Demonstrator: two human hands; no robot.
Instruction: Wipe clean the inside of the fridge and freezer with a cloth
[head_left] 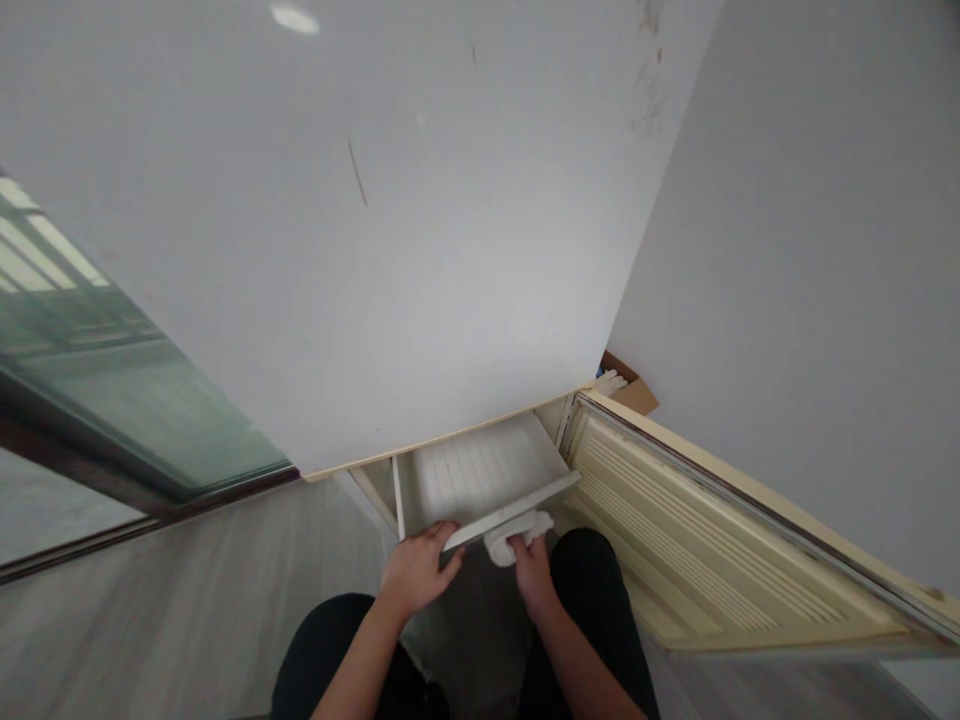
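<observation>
A white drawer point(480, 465) with a ribbed bottom is pulled part-way out of the low opening of a fridge. My left hand point(417, 572) grips the left end of its front edge, thumb on the near side and fingers over the top. In my right hand point(531, 575) is a bunched white cloth point(499, 541), held just under the drawer's front panel towards its right half. Whether the cloth presses on the panel is hard to tell. The inside of the drawer holds nothing that I can see.
The cream fridge door point(690, 530) stands swung open at my right. A cardboard box point(636, 392) with white gloves point(610, 382) sits behind it by the wall. Glass sliding panels point(142, 400) run along the left. My knees point(592, 570) flank the drawer.
</observation>
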